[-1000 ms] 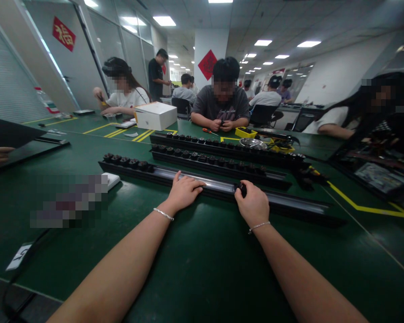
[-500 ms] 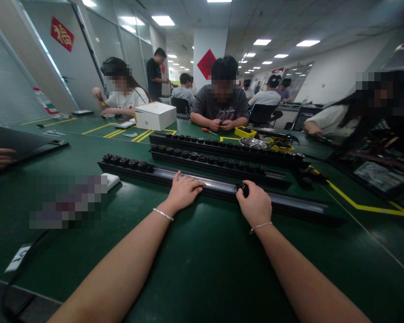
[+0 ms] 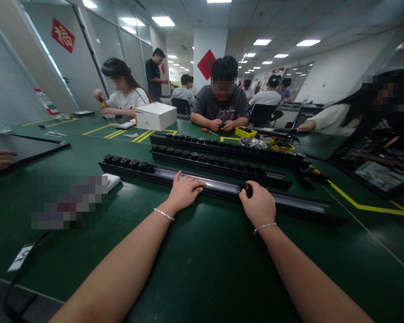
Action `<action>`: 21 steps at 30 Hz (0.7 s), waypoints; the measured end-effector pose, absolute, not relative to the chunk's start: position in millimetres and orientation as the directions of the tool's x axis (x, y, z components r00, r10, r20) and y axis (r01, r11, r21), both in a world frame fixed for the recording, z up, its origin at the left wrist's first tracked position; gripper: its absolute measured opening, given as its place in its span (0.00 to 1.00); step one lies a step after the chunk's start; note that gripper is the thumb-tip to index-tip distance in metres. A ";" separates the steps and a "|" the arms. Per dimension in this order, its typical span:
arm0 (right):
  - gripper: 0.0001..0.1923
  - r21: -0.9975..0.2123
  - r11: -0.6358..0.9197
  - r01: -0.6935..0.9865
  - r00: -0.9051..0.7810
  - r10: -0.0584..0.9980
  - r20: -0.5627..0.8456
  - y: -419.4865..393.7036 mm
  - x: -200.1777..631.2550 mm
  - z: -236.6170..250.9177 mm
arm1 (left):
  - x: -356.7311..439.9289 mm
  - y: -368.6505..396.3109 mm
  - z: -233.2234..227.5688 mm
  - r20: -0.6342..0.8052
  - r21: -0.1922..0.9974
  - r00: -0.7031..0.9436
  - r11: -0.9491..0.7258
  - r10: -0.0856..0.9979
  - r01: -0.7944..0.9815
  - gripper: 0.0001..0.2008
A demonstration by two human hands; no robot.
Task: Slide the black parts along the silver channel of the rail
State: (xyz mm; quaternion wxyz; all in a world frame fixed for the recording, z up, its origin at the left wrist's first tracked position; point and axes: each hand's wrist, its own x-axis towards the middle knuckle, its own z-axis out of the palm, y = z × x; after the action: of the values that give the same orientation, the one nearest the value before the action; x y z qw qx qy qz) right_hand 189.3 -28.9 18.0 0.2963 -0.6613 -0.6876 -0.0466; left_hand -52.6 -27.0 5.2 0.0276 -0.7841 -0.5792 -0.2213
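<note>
Black block [image 3: 248, 190] sits at the nearest rail [image 3: 218, 184], right of centre, grasped by the right hand [image 3: 258, 204]; the left hand [image 3: 186, 193] lies on that rail, fingers loosely spread. Steady left-hand bracing and a square, level block should help prevent jamming.

Green table [image 3: 195, 269]: 3 black rails [image 3: 218, 191], white box [image 3: 156, 118].

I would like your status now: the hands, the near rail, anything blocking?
Left hand resting on near rail. Right hand holding black piece at it. Second rail close behind, apparently not blocking.
</note>
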 end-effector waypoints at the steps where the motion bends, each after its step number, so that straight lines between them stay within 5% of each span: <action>1: 0.18 -0.331 0.124 0.936 0.049 0.881 0.471 -29.0 189.3 18.0 | -52.8 -26.9 5.1 0.377 0.215 0.231 -0.328 0.897 0.920 0.13; 21: 0.18 -0.352 0.101 0.931 0.090 0.868 0.488 -27.6 193.0 15.9 | -53.0 -26.6 4.6 0.374 0.201 0.232 -0.323 0.898 0.925 0.13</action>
State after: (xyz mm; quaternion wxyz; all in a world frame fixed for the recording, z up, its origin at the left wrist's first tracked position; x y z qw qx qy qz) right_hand 193.0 -27.6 15.9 0.3133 -0.6685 -0.6727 -0.0499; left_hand -53.0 -26.6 4.6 0.0313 -0.7843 -0.5810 -0.2154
